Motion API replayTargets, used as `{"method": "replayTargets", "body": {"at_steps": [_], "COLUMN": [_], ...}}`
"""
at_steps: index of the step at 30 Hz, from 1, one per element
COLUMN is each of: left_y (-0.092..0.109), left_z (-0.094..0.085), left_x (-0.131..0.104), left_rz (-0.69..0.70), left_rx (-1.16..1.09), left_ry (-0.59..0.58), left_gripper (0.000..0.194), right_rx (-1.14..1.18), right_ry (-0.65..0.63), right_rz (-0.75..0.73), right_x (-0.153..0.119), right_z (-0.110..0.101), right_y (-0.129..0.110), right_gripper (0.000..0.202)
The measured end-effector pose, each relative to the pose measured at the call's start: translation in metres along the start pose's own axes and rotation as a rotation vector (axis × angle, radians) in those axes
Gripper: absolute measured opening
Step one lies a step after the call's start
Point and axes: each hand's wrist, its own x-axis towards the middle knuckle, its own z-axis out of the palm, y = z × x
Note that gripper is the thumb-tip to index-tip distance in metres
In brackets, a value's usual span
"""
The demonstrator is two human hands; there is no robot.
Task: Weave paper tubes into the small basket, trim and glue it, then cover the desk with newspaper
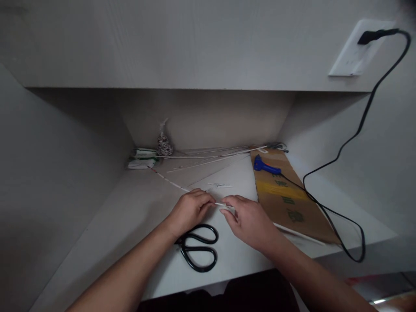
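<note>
A thin white stick runs from the packets at the back left to my left hand, whose fingers pinch it. It shows again between my two hands. My right hand has thumb and fingertips around the stick's other part, and the stick passes on under the palm. Black-handled scissors lie just below my left hand, their blades hidden by the wrist. Short white pieces lie on the white surface beyond my hands.
A blue glue gun rests on a cardboard sheet at right, its black cord looping to a wall socket. At the back are long thin sticks, a pine cone and packets.
</note>
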Motion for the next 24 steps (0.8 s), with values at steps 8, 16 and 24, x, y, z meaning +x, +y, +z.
{"method": "replayTargets", "body": {"at_steps": [8, 16, 24], "left_y": [-0.002, -0.004, -0.003], "left_z": [0.001, -0.001, -0.003], "left_x": [-0.001, 0.001, 0.002], "left_rz": [-0.008, 0.083, 0.232], "left_rx": [0.032, -0.001, -0.021], "left_ry": [-0.051, 0.091, 0.167], "left_gripper": [0.010, 0.009, 0.015], "right_rx": [-0.158, 0.258, 0.810], "right_ry": [-0.062, -0.176, -0.414], "right_rz": [-0.005, 0.130, 0.383], "right_x": [0.003, -0.003, 0.006], "right_z": [0.004, -0.002, -0.003], "right_y": [0.008, 0.026, 0.020], "right_gripper": [0.021, 0.032, 0.025]}}
